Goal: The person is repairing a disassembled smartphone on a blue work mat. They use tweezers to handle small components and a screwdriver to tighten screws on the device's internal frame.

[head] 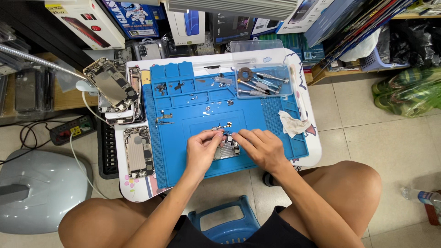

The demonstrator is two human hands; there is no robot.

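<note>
Work in hand is the strip-down of an opened phone chassis point(226, 149), which lies at the near middle of the blue repair mat point(193, 151) on the small white worktop point(308, 151). The left hand point(202, 149) rests on the chassis's left edge, fingers curled, pinching at its top. The right hand point(259, 147) pinches something small there too; what it is cannot be made out. Loose parts point(220, 80) already sit in the mat's far compartments, so disassembly appears well advanced. Screwdrivers point(259, 84) lie in a clear tray point(288, 90) beyond the mat's far right corner.
</note>
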